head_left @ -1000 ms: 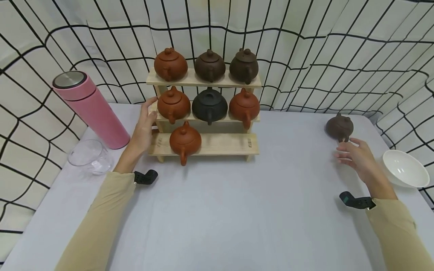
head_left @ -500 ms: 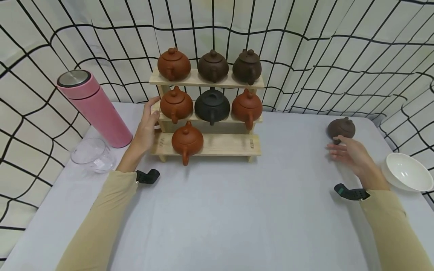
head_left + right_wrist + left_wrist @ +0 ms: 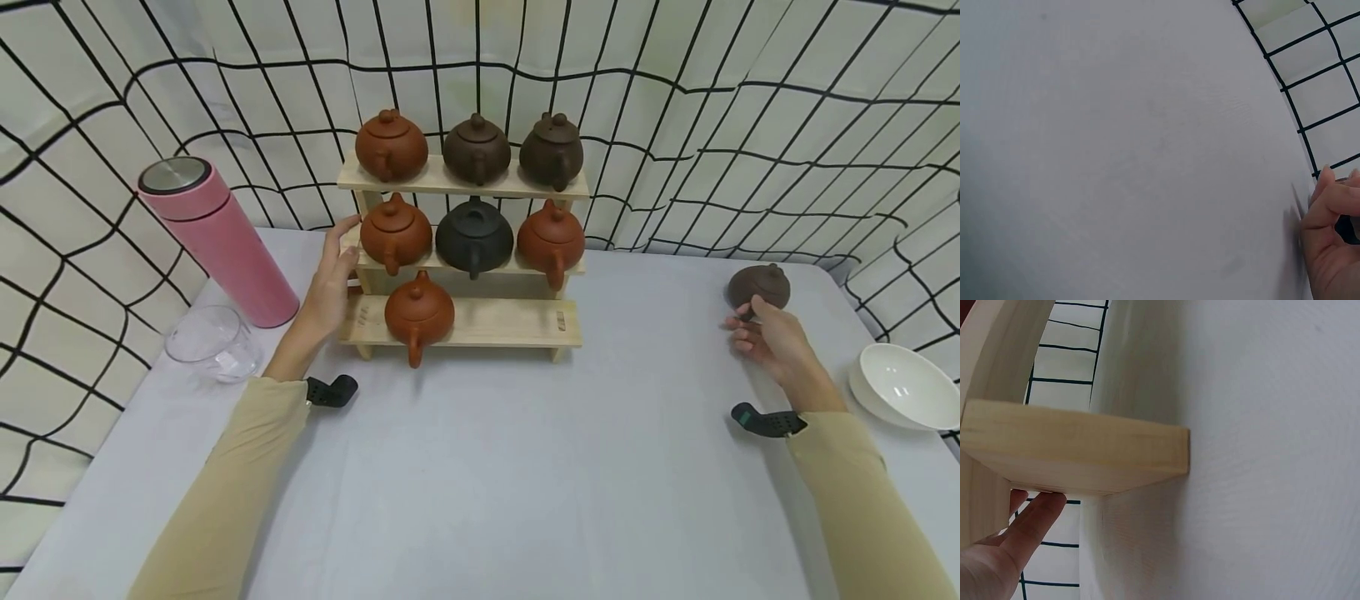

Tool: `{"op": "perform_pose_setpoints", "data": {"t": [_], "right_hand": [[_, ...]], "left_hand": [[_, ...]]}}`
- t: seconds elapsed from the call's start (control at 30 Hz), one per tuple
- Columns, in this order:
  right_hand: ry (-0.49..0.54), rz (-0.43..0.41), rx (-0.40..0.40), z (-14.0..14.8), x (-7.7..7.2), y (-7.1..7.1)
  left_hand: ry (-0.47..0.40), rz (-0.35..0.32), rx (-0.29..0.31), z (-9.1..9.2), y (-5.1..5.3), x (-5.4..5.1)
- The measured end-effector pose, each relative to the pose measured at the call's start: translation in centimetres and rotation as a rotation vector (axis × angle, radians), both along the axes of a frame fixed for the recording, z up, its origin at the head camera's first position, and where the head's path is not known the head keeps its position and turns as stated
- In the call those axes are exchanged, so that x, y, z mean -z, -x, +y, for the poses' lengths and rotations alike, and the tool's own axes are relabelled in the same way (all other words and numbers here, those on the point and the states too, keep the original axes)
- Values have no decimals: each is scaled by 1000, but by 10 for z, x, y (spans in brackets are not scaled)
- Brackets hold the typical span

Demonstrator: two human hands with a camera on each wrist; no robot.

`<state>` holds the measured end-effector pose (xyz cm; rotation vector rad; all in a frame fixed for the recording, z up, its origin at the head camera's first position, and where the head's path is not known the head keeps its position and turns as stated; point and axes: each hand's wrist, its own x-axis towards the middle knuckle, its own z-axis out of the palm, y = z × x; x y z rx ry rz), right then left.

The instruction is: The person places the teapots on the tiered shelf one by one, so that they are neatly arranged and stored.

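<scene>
My left hand (image 3: 324, 287) holds the left end of a three-tier wooden rack (image 3: 510, 321), with straight fingertips against the wood in the left wrist view. A small dark brown teapot (image 3: 759, 283) is on the table at the far right. My right hand (image 3: 780, 346) pinches its near side between thumb and fingers; the hand hides the exact grip. On the bottom tier an orange-brown teapot (image 3: 420, 310) sits left of centre. The middle tier bears a black teapot (image 3: 474, 237) between two orange-brown ones. Up top are one orange-brown teapot (image 3: 392, 148) and two dark brown ones.
Left of the rack stands a pink thermos flask (image 3: 225, 246) beside a clear glass cup (image 3: 213, 343). A white bowl (image 3: 907, 387) is right of my right hand. Black wire mesh (image 3: 660, 158) over white cloth rises behind the white-covered table (image 3: 525, 483).
My right hand has shifted left against the dark brown teapot and its fingers have closed on the near side. The left hand keeps its place on the rack. The view has shifted slightly.
</scene>
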<state>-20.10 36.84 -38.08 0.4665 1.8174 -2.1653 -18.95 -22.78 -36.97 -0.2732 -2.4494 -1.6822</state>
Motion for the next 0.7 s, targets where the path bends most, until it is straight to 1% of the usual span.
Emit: {"op": "perform_pose_setpoints", "data": {"t": [0.1, 0.2, 0.3, 0.37, 0.5, 0.6, 0.7], "right_hand": [[44, 28, 37, -1, 2, -3], [34, 52, 70, -3, 3, -6], [16, 88, 65, -7, 1, -9], [1, 117, 52, -11, -2, -11], [-34, 215, 10, -24, -18, -16], [-83, 316, -38, -38, -33, -20], [-123, 395, -85, -54, -50, -27]], "left_hand": [[-8, 1, 2, 1, -1, 0], [-12, 2, 4, 1, -1, 1], [-11, 0, 5, 1, -1, 2], [-12, -4, 5, 1, -1, 2], [-6, -9, 3, 0, -1, 3], [1, -8, -5, 0, 0, 2], [6, -7, -9, 0, 1, 2]]}}
